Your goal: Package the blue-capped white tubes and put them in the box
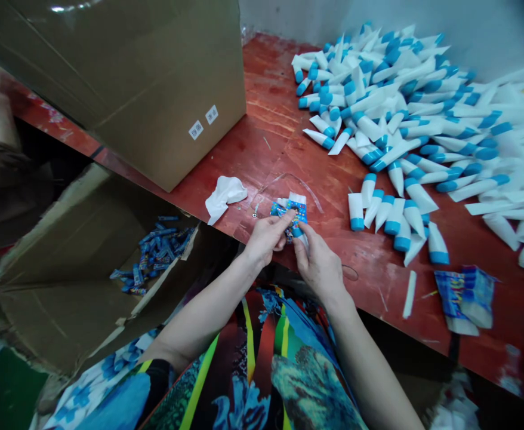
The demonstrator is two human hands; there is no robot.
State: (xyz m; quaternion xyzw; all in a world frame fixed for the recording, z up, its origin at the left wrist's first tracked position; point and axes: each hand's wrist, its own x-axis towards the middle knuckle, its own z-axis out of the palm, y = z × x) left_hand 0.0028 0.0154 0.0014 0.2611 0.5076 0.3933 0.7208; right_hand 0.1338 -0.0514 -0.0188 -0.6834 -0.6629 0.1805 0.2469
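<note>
Your fingers pinch a white tube in a blue printed wrapper from both sides, with your left hand and right hand close together at six o'clock, apparently to steady it. Its long axis runs roughly upright, top pointing away from you. Blue-capped white tubes lie heaped at two o'clock on the red counter; blue packets sit in an open carton at nine o'clock.

Closed cardboard carton on red-painted wooden table; crumpled white tissue just beside it. Blue-capped white tubes heaped rightward. Open carton below table edge, holding small blue packets.
</note>
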